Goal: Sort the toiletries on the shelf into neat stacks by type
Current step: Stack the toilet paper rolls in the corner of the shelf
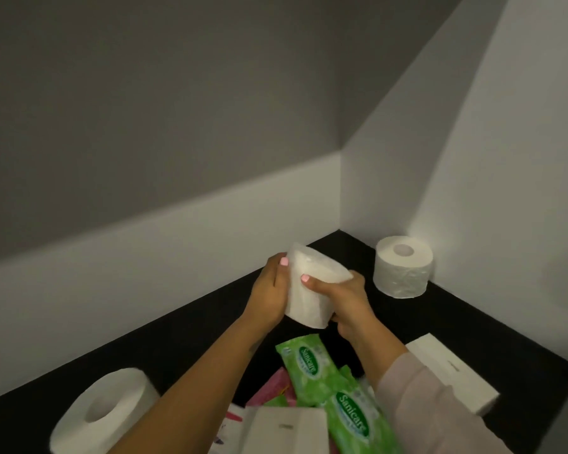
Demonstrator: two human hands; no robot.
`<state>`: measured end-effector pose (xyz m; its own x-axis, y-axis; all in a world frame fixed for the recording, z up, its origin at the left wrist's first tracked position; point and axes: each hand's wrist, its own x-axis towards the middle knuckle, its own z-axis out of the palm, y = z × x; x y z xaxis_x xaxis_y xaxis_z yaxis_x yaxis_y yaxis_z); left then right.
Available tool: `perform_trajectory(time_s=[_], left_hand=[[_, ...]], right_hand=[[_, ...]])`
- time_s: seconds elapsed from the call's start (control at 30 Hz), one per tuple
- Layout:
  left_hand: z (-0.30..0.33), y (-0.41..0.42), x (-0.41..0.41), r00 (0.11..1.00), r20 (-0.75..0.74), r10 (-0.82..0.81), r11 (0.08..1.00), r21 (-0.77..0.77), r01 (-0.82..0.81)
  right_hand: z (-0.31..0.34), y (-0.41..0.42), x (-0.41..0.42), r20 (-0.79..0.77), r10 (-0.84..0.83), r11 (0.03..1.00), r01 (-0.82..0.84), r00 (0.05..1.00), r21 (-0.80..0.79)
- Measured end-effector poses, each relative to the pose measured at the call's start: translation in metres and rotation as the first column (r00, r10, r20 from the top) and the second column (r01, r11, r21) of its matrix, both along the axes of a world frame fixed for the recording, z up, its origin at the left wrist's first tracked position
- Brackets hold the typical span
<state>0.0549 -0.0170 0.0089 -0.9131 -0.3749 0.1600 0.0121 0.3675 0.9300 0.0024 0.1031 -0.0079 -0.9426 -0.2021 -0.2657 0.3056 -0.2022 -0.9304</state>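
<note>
Black shelf (191, 342) in a white-walled corner. Largest to smallest: toilet roll (102, 414) at front left; white box (453, 375) at right; upright roll (403, 267) in the back corner; two green Sanicare wipe packs (312, 365) at front centre, overlapping pink packets (273, 388). Left hand (269, 293) and right hand (348, 299) clasp a tilted roll (312, 286) from either side, raised above the shelf.

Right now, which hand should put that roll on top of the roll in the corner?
The right hand, probably. Both hands hold the roll, but the corner roll stands on the right side of the shelf, nearer that hand. The left hand would have to cross over.
</note>
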Motion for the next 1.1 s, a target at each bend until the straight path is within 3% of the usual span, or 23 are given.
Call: perform_trajectory(time_s=[0.17, 0.3, 0.67, 0.87, 1.1], left_hand=[[-0.001, 0.053, -0.042, 0.995, 0.002, -0.097, 0.995, 0.028, 0.097], [-0.006, 0.102, -0.070, 0.984, 0.080, -0.159, 0.987, -0.008, 0.160], [-0.039, 0.185, -0.121, 0.877, 0.341, -0.338, 0.933, -0.001, 0.360], [-0.047, 0.196, -0.133, 0.842, 0.438, -0.315, 0.949, 0.139, 0.283], [-0.052, 0.211, -0.145, 0.836, 0.454, -0.308, 0.950, 0.199, 0.242]], right_hand=[[0.008, 0.069, -0.034, -0.279, -0.078, 0.964, 0.143, 0.957, 0.223], [-0.001, 0.128, -0.058, -0.387, -0.121, 0.887, 0.275, 0.914, 0.371], [-0.050, 0.223, -0.098, -0.320, -0.161, 0.804, 0.313, 0.933, 0.506], [-0.072, 0.224, -0.112, -0.303, -0.097, 0.643, 0.292, 0.948, 0.708], [-0.086, 0.221, -0.125, -0.287, -0.134, 0.622, 0.306, 0.948, 0.721]])
